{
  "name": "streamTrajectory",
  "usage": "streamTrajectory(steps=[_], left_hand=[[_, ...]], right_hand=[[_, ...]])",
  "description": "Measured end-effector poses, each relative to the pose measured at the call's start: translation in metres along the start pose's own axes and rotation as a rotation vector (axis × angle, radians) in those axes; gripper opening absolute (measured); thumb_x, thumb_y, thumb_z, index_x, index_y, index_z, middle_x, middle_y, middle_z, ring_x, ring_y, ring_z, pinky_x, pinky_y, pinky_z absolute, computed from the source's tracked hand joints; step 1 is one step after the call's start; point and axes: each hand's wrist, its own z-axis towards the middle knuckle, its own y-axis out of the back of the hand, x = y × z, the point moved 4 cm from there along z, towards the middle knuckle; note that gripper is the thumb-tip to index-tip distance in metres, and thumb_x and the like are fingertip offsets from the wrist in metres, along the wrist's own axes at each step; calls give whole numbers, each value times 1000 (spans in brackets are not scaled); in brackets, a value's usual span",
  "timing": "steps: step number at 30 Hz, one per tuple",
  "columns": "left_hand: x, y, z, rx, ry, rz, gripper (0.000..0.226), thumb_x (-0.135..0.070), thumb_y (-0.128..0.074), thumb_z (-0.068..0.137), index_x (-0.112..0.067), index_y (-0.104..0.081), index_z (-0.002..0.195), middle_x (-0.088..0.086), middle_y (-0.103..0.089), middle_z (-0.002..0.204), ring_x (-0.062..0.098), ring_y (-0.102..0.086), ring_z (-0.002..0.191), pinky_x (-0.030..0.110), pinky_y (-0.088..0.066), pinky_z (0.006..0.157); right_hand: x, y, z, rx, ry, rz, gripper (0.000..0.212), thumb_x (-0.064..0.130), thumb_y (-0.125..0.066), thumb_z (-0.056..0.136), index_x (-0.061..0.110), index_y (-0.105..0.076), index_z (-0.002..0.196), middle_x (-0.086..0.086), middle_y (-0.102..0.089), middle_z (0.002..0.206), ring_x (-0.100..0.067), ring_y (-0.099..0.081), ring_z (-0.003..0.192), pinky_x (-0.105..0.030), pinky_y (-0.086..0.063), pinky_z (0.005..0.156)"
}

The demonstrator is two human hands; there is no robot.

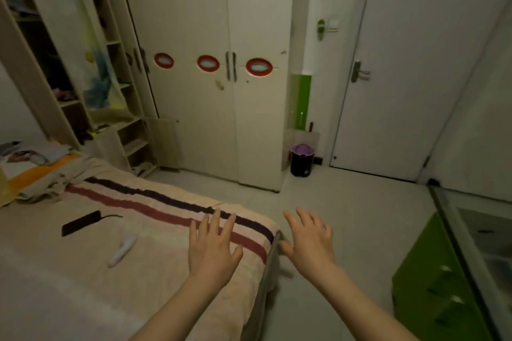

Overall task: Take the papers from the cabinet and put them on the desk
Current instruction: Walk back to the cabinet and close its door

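Note:
My left hand [212, 246] hovers palm down over the foot corner of the bed, fingers spread, holding nothing. My right hand [310, 241] is stretched out beside it over the floor, also spread and empty. A tall cream cabinet [194, 108] with closed double doors and red oval cutouts stands straight ahead, well beyond both hands. To its left an open shelf unit [110, 86] holds clothes and coloured items. The desk with a glass top [471, 232] and green drawers [432, 285] sits at the right edge. I see no papers.
A bed [83, 271] with a striped blanket fills the lower left; a black comb [81, 223] and a white device [122, 249] lie on it. A small purple-lidded bin [302, 160] stands by the closed white door [401, 77]. Bare floor lies between bed and desk.

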Motion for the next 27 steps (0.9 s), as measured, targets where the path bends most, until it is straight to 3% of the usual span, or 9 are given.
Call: streamTrajectory(steps=[10, 21, 27], left_hand=[[-72, -51, 138, 74, -144, -48, 65, -55, -38, 85, -35, -13, 142, 4, -13, 156, 27, -12, 141, 47, -4, 115], [-190, -102, 342, 38, -26, -116, 66, -54, -38, 86, -32, -13, 143, 7, -13, 156, 28, -13, 141, 47, -7, 115], [-202, -129, 423, 66, 75, -125, 66, -52, -37, 87, -30, -11, 144, 9, -8, 157, 30, -11, 141, 47, -5, 114]], right_hand=[[-87, 2, 117, 22, -182, -12, 63, 38, -53, 88, 27, -23, 142, -5, -22, 154, -27, -21, 139, -45, -19, 113], [-204, 30, 327, 56, -26, -43, 63, 37, -52, 89, 27, -20, 143, -6, -21, 154, -28, -19, 139, -46, -15, 114], [-237, 24, 436, 126, 54, -36, 61, 36, -51, 89, 25, -23, 142, -7, -23, 153, -29, -20, 138, -47, -15, 114]])
